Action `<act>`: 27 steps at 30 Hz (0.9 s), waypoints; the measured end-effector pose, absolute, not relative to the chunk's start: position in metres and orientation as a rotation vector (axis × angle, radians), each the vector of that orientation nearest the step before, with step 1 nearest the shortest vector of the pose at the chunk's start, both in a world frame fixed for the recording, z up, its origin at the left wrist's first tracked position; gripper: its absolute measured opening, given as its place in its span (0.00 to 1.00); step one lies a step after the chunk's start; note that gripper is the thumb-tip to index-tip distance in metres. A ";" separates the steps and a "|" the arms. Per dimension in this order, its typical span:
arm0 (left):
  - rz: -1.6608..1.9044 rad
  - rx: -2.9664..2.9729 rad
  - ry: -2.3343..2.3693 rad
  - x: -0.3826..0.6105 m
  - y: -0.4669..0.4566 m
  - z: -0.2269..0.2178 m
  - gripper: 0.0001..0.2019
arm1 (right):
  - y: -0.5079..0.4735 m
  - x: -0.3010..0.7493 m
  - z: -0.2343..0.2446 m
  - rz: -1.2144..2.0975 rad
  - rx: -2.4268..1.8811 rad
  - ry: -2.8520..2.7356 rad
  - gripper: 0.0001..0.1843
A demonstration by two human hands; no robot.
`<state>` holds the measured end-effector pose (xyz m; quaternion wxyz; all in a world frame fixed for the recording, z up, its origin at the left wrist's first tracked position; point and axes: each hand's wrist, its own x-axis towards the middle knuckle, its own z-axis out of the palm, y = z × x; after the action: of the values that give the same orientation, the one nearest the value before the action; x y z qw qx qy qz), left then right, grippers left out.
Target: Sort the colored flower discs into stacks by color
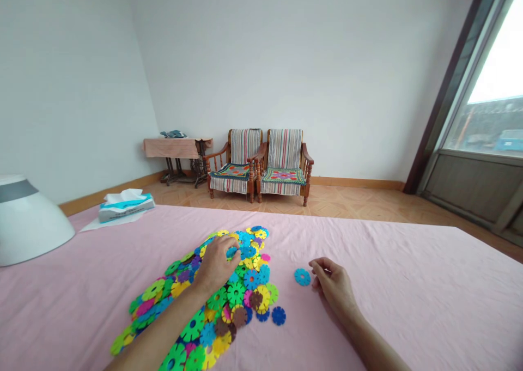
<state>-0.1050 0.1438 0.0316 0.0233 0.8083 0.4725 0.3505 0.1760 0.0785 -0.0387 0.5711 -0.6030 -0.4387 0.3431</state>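
A heap of colourful notched plastic discs (236, 293) lies on the pink cloth, in green, yellow, blue, brown and pink. My left hand (218, 262) rests over the upper part of the heap. Its thumb and fingers are bent around a blue notched disc (231, 253), partly hidden by the hand. To the right of the heap, a single light-blue notched disc (302, 277) lies flat on the cloth. Just beside that disc is my right hand (333, 285), fingers loosely bent and a little apart, with nothing visible between them.
The pink cloth (388, 284) covers the surface before me. A tissue box (126, 206) sits at the far left edge, with a white and grey rounded object (30, 224) nearer. Beyond stand two wooden armchairs (285, 158) and a cloth-covered sewing-machine table (174, 148).
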 end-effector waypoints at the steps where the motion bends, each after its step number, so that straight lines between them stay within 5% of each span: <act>1: 1.110 2.482 1.440 -0.103 0.142 0.034 0.04 | 0.078 0.176 -0.039 0.803 -1.417 -1.034 0.19; 9: 1.241 2.167 1.323 -0.086 0.127 0.047 0.03 | 0.072 0.174 -0.034 0.749 -1.390 -1.029 0.20; 19: 0.973 1.801 1.054 -0.036 0.084 0.038 0.09 | 0.050 0.131 0.012 0.884 -1.240 -1.350 0.19; 27: 0.869 2.098 1.152 -0.038 0.061 0.034 0.06 | 0.069 0.183 0.005 0.694 -1.426 -1.274 0.13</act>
<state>-0.0383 0.0609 0.0342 0.2930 0.7878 0.4326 0.3261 0.1830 0.0688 0.0049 0.5256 -0.5964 -0.5328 0.2902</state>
